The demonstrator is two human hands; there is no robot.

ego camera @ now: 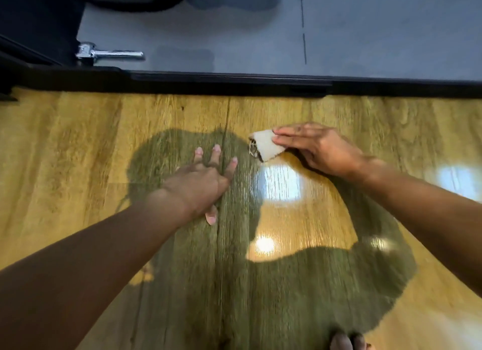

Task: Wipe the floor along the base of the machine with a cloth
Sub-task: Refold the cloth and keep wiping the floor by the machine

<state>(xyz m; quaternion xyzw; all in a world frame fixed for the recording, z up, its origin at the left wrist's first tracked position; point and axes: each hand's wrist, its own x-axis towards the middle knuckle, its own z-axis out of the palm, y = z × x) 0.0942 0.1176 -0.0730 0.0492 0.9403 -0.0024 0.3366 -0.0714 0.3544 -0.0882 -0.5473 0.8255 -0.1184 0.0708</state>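
Observation:
A small folded whitish cloth with a dark patterned edge lies on the glossy wooden floor. My right hand presses on it with straight fingers, a short way in front of the machine's black base. My left hand rests flat on the floor to the cloth's left, fingers spread, holding nothing.
The machine's grey panel rises behind the black base. A chrome lever sticks out at the upper left beside a dark part. Toes show at the bottom edge. Light reflections glare on the floor at centre and right.

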